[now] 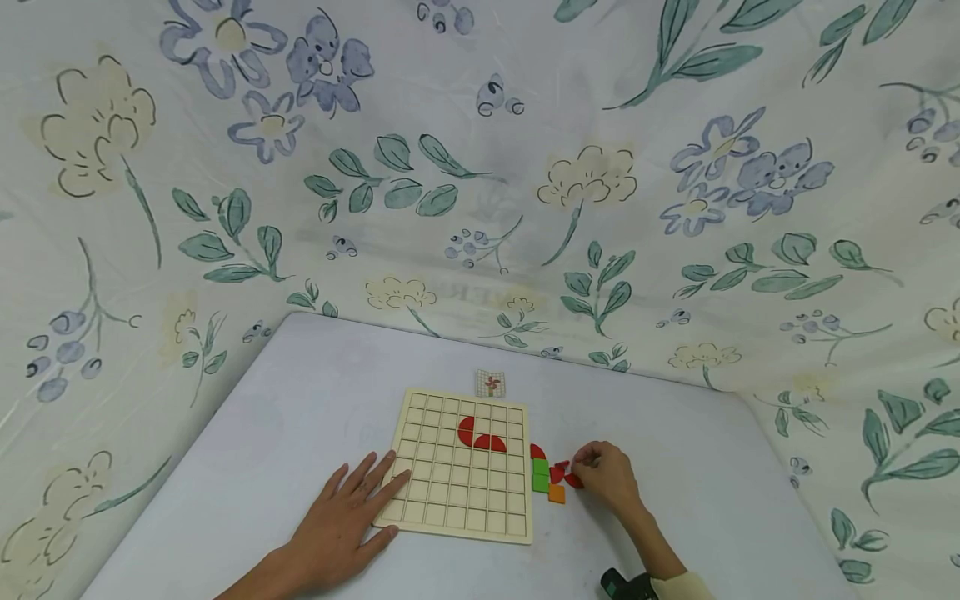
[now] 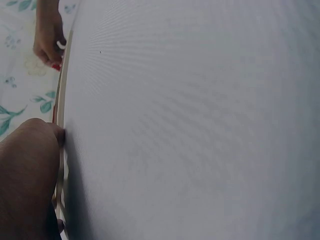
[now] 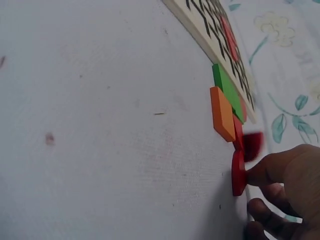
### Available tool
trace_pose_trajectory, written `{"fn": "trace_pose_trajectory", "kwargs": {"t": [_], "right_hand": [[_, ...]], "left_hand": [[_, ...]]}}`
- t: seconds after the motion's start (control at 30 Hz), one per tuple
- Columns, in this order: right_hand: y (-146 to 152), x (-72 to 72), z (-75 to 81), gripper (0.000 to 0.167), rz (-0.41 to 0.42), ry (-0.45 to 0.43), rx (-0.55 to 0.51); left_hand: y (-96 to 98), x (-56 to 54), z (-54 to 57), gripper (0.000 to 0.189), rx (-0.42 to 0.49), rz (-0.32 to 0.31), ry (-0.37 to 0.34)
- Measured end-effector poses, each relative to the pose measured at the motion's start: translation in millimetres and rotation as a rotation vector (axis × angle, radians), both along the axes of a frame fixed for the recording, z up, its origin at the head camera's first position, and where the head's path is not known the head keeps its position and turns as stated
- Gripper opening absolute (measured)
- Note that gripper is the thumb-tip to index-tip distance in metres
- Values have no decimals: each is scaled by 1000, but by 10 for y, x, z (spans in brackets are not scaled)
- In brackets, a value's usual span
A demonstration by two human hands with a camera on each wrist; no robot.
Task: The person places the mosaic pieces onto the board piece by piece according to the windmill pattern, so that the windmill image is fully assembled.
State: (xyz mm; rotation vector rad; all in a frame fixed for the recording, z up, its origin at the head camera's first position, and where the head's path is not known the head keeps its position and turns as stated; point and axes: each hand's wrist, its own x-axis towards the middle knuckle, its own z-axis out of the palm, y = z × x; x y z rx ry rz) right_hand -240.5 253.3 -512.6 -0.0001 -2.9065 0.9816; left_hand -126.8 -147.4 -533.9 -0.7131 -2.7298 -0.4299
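My left hand [image 1: 341, 521] lies spread over the left edge of a wooden grid board [image 1: 435, 498], its fingers straight. Two red pieces sit in the grid: one upright half-round piece [image 1: 466, 431] and one flat-bottomed half-round [image 1: 491, 443]. Right of the board, my right hand [image 1: 611, 477] pinches a small red piece [image 3: 253, 146], blurred in the right wrist view, at its fingertips. Just under that hand lies another red curved piece [image 3: 239, 173]. Green squares [image 1: 540, 476], an orange square [image 1: 557, 494] and further red pieces lie beside the board.
A small card [image 1: 491, 383] with a red pinwheel-like picture on a grid lies behind the board. The white table [image 1: 300, 400] meets a floral cloth [image 1: 465, 208] at the back. A dark device [image 1: 628, 586] is on the right wrist.
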Motion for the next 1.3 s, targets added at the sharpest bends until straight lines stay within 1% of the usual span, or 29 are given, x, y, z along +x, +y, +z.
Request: {"fn": "trace_pose_trajectory", "kwargs": {"t": [0.07, 0.13, 0.27, 0.37, 0.47, 0.6, 0.77, 0.87, 1.03, 1.13, 1.3], "right_hand": [[-7, 0, -1, 9, 9, -10, 5], [-15, -4, -7, 13, 40, -6, 8], [-41, -13, -15, 23, 153, 26, 22], [-60, -11, -20, 23, 219, 36, 24], [-75, -1, -27, 19, 252, 48, 12], [-90, 16, -27, 13, 266, 51, 1], [-99, 21, -32, 7, 241, 30, -5], [-105, 11, -47, 10, 241, 35, -10], [-129, -3, -84, 23, 286, 46, 4], [-146, 5, -85, 22, 305, 62, 14], [-171, 17, -37, 18, 280, 41, -25]], "left_hand": [[-2, -6, -11, 65, -5, 1, 5], [-1, -5, -12, 65, -8, 3, 4], [5, 2, -1, 64, -6, 5, -4], [12, 5, 13, 64, 0, 5, -10], [15, 5, 14, 63, 0, 5, -11], [11, 6, 6, 63, 2, 3, -9], [11, 2, 7, 63, 0, -2, -2], [11, -1, 9, 63, -2, -4, 2], [4, 1, 1, 64, 4, -2, -5], [4, 2, -7, 64, 13, -4, -12], [9, 5, -4, 64, 10, -2, -6]]}}
